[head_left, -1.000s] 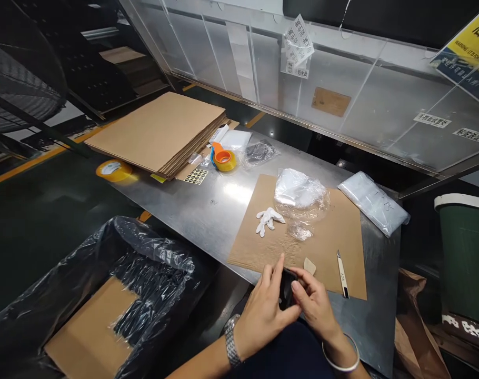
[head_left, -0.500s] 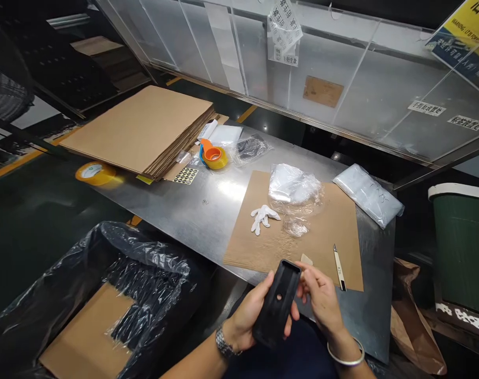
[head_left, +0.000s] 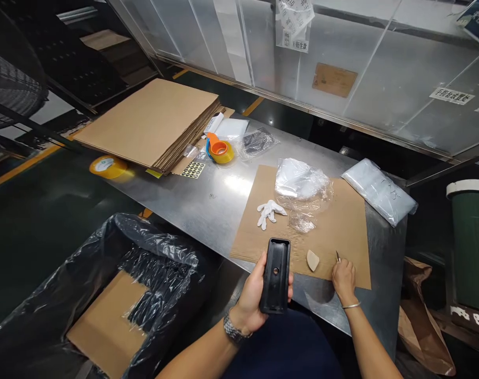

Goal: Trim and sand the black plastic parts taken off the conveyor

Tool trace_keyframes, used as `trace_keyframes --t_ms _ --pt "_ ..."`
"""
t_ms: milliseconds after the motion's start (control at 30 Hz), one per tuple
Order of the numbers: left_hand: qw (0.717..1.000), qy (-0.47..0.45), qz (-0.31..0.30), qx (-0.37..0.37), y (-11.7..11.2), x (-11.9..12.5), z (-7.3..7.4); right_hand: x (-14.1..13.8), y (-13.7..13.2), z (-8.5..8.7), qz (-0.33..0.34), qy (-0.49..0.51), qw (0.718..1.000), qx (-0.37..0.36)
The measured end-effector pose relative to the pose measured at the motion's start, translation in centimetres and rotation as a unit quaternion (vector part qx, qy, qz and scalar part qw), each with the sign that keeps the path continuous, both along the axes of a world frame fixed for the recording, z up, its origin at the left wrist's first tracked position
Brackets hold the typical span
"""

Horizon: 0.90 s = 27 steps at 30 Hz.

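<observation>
My left hand (head_left: 252, 295) is closed round a long black plastic part (head_left: 275, 275) with a small hole in its middle, held upright over the near table edge. My right hand (head_left: 344, 278) lies on the brown cardboard sheet (head_left: 342, 226) with its fingers closed over the small craft knife (head_left: 338, 256), whose tip shows above the knuckles. A small beige wedge-shaped piece (head_left: 312, 260) lies on the sheet between the two hands. White gloves (head_left: 268, 212) and crumpled clear plastic bags (head_left: 300, 184) lie further back on the sheet.
The steel table (head_left: 208, 200) carries a stack of flat cardboard (head_left: 148, 123), an orange tape dispenser (head_left: 220, 150), a yellow tape roll (head_left: 107, 166), a sticker sheet (head_left: 193, 169) and a bagged pack (head_left: 378, 190). A black-lined box (head_left: 105, 295) stands at the lower left, a green bin (head_left: 470, 237) at the right.
My right hand let go of the black part and moved right onto the knife. The left hand turned the part upright and keeps hold of it.
</observation>
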<state>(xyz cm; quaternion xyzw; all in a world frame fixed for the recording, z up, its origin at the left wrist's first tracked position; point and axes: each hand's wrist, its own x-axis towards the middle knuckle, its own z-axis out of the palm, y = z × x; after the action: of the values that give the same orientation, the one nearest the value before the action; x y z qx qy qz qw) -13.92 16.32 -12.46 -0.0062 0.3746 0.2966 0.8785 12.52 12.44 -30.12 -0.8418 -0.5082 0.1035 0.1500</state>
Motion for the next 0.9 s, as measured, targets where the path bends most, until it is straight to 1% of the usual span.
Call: trace_keyframes --t_ms 67,100,133,200,233,300,367,400,433,500,667,900 --pt "1.000 0.008 0.023 -0.002 0.1 -0.1 0.2 -1.0 -0.1 1.7 0.021 0.016 1.000 0.005" --pt "0.999 0.014 0.036 -0.003 0.2 -0.1 0.2 -1.8 -0.3 3.1 0.035 0.028 0.999 0.005" --pt "0.999 0.021 0.049 -0.005 0.3 -0.1 0.3 -2.8 -0.6 4.7 0.055 0.043 0.998 0.007" --pt "0.997 0.035 0.074 -0.009 0.5 0.0 0.4 -5.1 -1.3 8.7 0.110 0.069 0.991 0.015" --pt "0.995 0.042 0.085 -0.011 0.5 0.0 0.4 -6.3 -1.7 10.9 0.162 0.079 0.983 0.033" --pt "0.993 0.055 0.103 -0.013 0.5 0.1 0.4 -8.6 -2.3 15.0 0.268 0.078 0.957 0.078" --pt "0.991 0.066 0.117 -0.009 0.5 0.2 0.4 -10.3 -2.8 18.0 0.333 0.051 0.937 0.087" --pt "0.990 0.067 0.125 -0.005 0.5 0.2 0.4 -10.9 -3.0 19.0 0.350 0.030 0.932 0.089" --pt "0.989 0.066 0.132 0.002 0.4 0.2 0.5 -11.3 -3.2 19.6 0.360 0.005 0.929 0.088" --pt "0.987 0.063 0.148 0.017 0.4 0.2 0.5 -11.7 -3.6 20.1 0.376 -0.038 0.922 0.083" --pt "0.982 0.066 0.176 0.029 0.3 -0.1 0.5 -11.8 -4.2 19.9 0.403 -0.079 0.910 0.058" --pt "0.979 0.075 0.183 0.053 0.1 -0.1 0.4 -12.0 -3.9 20.2 0.427 -0.133 0.893 0.056"
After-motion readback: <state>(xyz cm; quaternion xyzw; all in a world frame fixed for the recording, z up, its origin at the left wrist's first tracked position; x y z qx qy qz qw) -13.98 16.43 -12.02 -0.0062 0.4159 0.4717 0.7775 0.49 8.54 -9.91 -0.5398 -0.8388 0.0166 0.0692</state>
